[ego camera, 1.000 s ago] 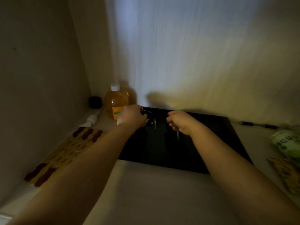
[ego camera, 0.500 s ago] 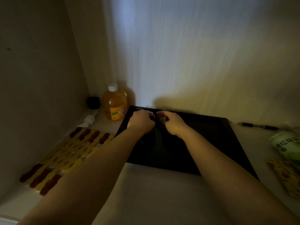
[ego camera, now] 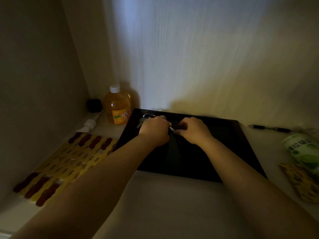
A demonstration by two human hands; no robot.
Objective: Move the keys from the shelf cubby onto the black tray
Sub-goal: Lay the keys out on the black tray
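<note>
Small bunch of silvery metal keys on a ring lies at the far left corner of the flat black rectangular tray, about 11 o'clock from tray centre, partly hidden under the left hand. Left hand's fingers curl round the bunch. Right hand, just beside it at 3 o'clock, pinches one thin silver key that shows between the two hands.

Half a second ago both hands met nearer the tray's middle; a second ago they were apart, keys dangling. Now the bunch is down at the corner (contact with the tray likely, dim light blurs it). Judgement: placement nearly done, release remains.

Outward: squat orange-liquid plastic bottle with white cap at 10 o'clock, yellow-and-maroon linked mat at 8 o'clock, black pen at 2 o'clock, green-labelled white canister at 3 o'clock.
</note>
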